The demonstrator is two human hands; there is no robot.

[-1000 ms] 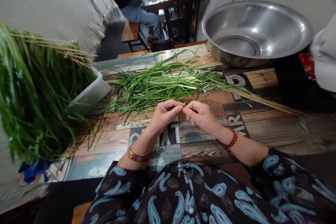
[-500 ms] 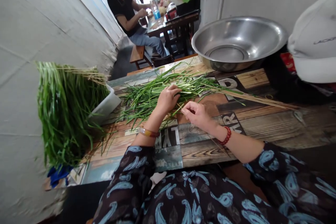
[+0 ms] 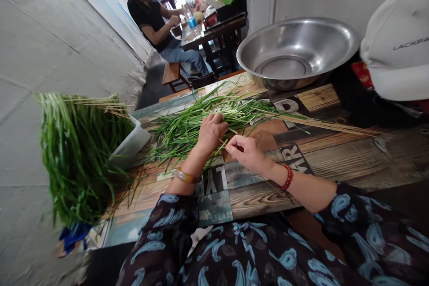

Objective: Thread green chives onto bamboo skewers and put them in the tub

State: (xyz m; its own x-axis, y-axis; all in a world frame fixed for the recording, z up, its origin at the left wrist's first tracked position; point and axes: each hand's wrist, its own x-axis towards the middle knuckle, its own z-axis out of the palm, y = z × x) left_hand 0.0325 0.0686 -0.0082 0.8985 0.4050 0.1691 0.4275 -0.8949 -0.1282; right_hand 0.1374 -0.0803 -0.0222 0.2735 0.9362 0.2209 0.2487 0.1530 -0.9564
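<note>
A loose pile of green garlic chives (image 3: 181,127) lies across the wood-patterned table. My left hand (image 3: 211,133) is at the pile's near edge, fingers curled over chives, their grip partly hidden. Just to its right, my right hand (image 3: 246,152) pinches a thin bamboo skewer (image 3: 222,142), whose tip points at my left hand. To the right of the pile lie several loose bamboo skewers (image 3: 328,124), some ends among the leaves. At the left, a thick bunch of chives (image 3: 77,156) hangs from skewers over a white plastic container (image 3: 130,143).
A wide steel basin (image 3: 298,51) stands at the table's back right, beside a white cap (image 3: 398,44). Blue cloth (image 3: 72,237) lies under the hanging chives. Beyond, a person (image 3: 150,22) sits at another table (image 3: 214,33) with a bottle and bags. A wall is at left.
My left fingers have curled in more over the chives. My right hand has moved slightly left, bringing the skewer tip up to my left hand. The camera view has shifted a little.
</note>
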